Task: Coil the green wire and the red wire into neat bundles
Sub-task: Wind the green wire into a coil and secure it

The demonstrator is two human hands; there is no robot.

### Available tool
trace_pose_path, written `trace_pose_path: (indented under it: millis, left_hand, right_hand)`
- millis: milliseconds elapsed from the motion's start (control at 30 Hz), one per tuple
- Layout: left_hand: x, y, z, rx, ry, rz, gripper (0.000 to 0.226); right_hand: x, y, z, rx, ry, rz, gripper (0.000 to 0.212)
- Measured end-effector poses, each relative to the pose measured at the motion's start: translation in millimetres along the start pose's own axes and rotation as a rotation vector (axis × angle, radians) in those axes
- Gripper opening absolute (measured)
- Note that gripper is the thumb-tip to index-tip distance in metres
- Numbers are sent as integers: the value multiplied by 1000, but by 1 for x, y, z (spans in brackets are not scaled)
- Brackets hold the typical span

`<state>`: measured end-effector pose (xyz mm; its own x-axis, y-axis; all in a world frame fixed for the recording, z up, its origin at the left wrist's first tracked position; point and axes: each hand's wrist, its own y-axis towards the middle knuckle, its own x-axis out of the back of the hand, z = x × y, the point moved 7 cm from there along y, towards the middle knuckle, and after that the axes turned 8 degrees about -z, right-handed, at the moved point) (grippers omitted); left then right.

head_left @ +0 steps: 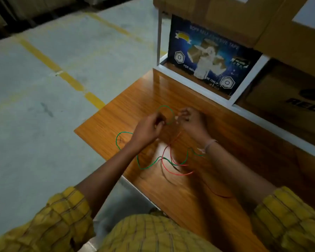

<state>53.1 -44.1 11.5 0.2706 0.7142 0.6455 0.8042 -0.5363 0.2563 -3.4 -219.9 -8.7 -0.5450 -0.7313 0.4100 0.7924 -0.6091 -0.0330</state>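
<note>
Nearest, loose runs of the red wire (173,170) and green wire (149,165) sprawl on the wooden worktop (225,142), close to its near edge. Beyond, the left hand (149,128) pinches a small green loop, fingers curled; the right hand (191,119) pinches its other side. Farther, a tape carton (207,57) fills the shelf; bare concrete floor (44,106) lies left.

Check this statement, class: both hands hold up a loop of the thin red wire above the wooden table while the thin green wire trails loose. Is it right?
One error: the loop between the left hand and right hand is the thin green wire. The thin red wire lies loose on the wooden table, as the head view shows.
</note>
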Motion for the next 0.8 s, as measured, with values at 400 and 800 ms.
trace_pose_path:
  millis: [400, 800]
  left_hand:
    - [-12, 69, 3, -192, 153, 205, 25]
    - [-57, 48, -121, 424, -1174, 756, 33]
  right_hand:
    - [-1, 6, -2, 47, -168, 70, 12]
    - [70, -39, -8, -308, 612, 69, 24]
